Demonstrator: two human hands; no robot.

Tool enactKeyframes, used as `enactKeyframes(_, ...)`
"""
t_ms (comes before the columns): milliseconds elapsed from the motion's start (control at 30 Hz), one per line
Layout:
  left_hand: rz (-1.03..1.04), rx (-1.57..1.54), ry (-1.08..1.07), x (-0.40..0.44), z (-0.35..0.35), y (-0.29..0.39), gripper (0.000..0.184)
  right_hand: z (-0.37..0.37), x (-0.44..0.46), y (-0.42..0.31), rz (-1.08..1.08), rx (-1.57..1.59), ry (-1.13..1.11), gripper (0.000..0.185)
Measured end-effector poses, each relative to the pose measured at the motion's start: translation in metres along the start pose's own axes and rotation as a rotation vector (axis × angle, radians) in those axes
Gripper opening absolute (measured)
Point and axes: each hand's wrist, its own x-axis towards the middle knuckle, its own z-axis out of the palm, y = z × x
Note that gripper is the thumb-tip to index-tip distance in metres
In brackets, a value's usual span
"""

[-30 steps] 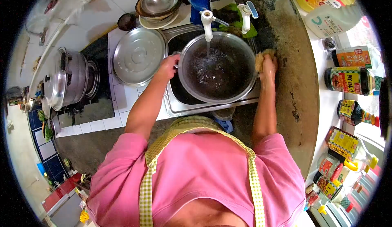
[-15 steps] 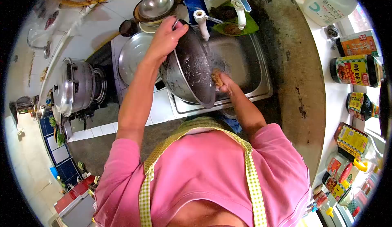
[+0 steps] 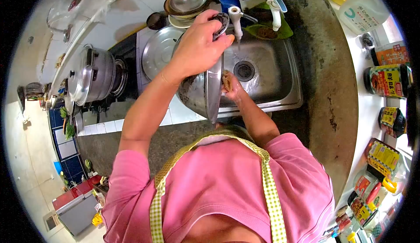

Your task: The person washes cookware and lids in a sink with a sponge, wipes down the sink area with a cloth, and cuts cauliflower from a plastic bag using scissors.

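My left hand point(image 3: 199, 46) grips the wok by its dark ear handle point(image 3: 222, 26). The wok point(image 3: 197, 95) is held on edge over the left side of the sink point(image 3: 286, 83), its wet, stained outside turned toward the left. A brown, rough scrubber point(image 3: 227, 82) is in my right hand point(image 3: 234, 90), whose fingers are closed around it close to the wok's rim. I cannot tell whether the scrubber touches the wok. Just beyond the handle stands a white tap point(image 3: 236, 22).
Left of the wok lies a wide metal lid point(image 3: 157, 52), with stacked bowls point(image 3: 188, 1) behind it. A lidded steel pot point(image 3: 89, 76) sits on the stove. Another white tap point(image 3: 275, 13) overhangs a green leaf-shaped tray point(image 3: 282, 32). Sauce jars point(image 3: 387, 81) line the right ledge.
The wok has turned more upright, so its inside no longer faces me and the sink drain shows. My left hand has moved right with the handle; my right hand still holds the scrubber.
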Motion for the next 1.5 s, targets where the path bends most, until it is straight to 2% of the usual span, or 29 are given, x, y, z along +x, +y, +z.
enactKeyframes(67,-0.02,-0.015,0.065,-0.013,-0.005,0.004,0.026,-0.004,0.005,0.01,-0.029,0.006,0.041,0.027)
enactKeyframes(167,0.005,-0.095,0.197,-0.03,-0.012,0.006,0.031,0.001,0.002,0.015,0.023,-0.06,-0.055,0.028)
enactKeyframes(233,-0.006,-0.07,0.244,-0.045,-0.021,0.005,0.032,0.032,-0.016,0.017,-0.049,-0.057,0.084,0.029)
enactKeyframes(267,-0.002,-0.05,0.262,-0.052,-0.027,0.004,0.033,0.035,-0.015,0.018,-0.054,-0.04,0.086,0.031)
enactKeyframes(300,-0.014,-0.036,0.284,-0.061,-0.033,0.0,0.033,0.011,0.005,0.019,-0.065,-0.068,0.034,0.032)
enactKeyframes(333,-0.065,-0.026,0.366,-0.07,-0.036,-0.005,0.031,-0.011,0.026,0.022,-0.076,-0.092,-0.011,0.033)
enactKeyframes(433,-0.238,-0.002,0.575,-0.096,-0.053,-0.015,0.028,-0.009,0.024,0.027,-0.144,-0.036,0.039,0.032)
enactKeyframes(467,-0.403,-0.351,0.603,-0.108,-0.057,-0.011,0.026,-0.017,0.026,0.024,-0.172,0.005,0.066,0.032)
enactKeyframes(500,-0.534,-0.318,0.609,-0.119,-0.066,-0.015,0.025,-0.04,0.034,0.007,-0.098,-0.069,-0.289,0.027)
enactKeyframes(533,-0.582,-0.326,0.673,-0.132,-0.074,-0.02,0.021,-0.04,0.033,0.0,-0.103,-0.074,-0.292,0.027)
enactKeyframes(567,-0.574,-0.368,0.754,-0.148,-0.078,-0.033,0.019,-0.04,0.033,-0.006,-0.407,-0.349,-0.224,0.027)
enactKeyframes(633,-0.682,-0.434,0.931,-0.176,-0.089,-0.039,0.019,-0.047,0.031,-0.013,-0.705,-0.614,-0.138,0.026)
enactKeyframes(667,-0.614,-0.608,1.067,-0.183,-0.092,-0.031,0.019,-0.051,0.033,-0.021,-0.432,-0.703,0.3,0.028)
enactKeyframes(700,-0.723,-0.497,1.078,-0.206,-0.099,-0.04,0.02,-0.052,0.046,-0.029,-0.308,-0.749,0.519,0.029)
enactKeyframes(733,-0.674,-0.505,1.15,-0.222,-0.102,-0.052,0.021,-0.053,0.059,-0.037,-0.165,-0.762,0.719,0.03)
enactKeyframes(800,-0.822,-0.458,1.274,-0.242,-0.112,-0.039,0.027,-0.074,0.104,-0.029,-0.883,-1.327,0.499,0.04)
enactKeyframes(867,-0.852,-0.436,1.321,-0.262,-0.119,-0.033,0.031,-0.029,0.135,-0.022,-0.428,-1.202,0.479,0.048)
enactKeyframes(933,-0.814,-0.545,1.388,-0.279,-0.121,-0.028,0.031,0.062,0.088,-0.007,-0.254,-0.927,0.467,0.053)
enactKeyframes(967,-0.812,-0.517,1.389,-0.289,-0.125,-0.025,0.031,0.083,0.081,0.0,-0.242,-0.915,0.448,0.053)
enactKeyframes(1033,-0.85,-0.457,1.513,-0.309,-0.13,-0.02,0.03,0.107,0.074,0.008,-0.294,-1.191,0.483,0.051)
enactKeyframes(1100,-0.854,-0.445,1.513,-0.329,-0.136,-0.02,0.03,0.053,0.158,0.004,-0.327,-1.288,0.381,0.047)
enactKeyframes(1200,-0.807,-0.49,1.5,-0.357,-0.141,-0.026,0.031,0.014,0.195,0.006,-0.395,-1.014,0.309,0.029)
enactKeyframes(1267,-0.797,-0.548,1.551,-0.358,-0.142,-0.023,0.031,0.035,0.13,-0.005,-0.12,-0.648,0.127,0.028)
enactKeyframes(1300,-0.855,-0.489,1.55,-0.358,-0.144,-0.023,0.03,0.041,0.102,-0.006,-0.161,-0.737,0.17,0.036)
enactKeyframes(1333,-0.858,-0.495,1.547,-0.354,-0.144,-0.023,0.03,0.025,0.101,-0.009,-0.162,-0.738,0.176,0.036)
enactKeyframes(1400,-0.793,-0.626,1.616,-0.344,-0.143,-0.026,0.029,-0.021,0.098,-0.022,-0.196,-0.861,0.096,0.04)
enactKeyframes(1467,-0.786,-0.595,1.588,-0.34,-0.141,-0.038,0.029,-0.049,0.063,-0.021,-0.309,-0.789,0.203,0.044)
enactKeyframes(1500,-0.784,-0.559,1.565,-0.338,-0.138,-0.046,0.028,-0.065,0.041,-0.024,-0.271,-0.751,0.161,0.047)
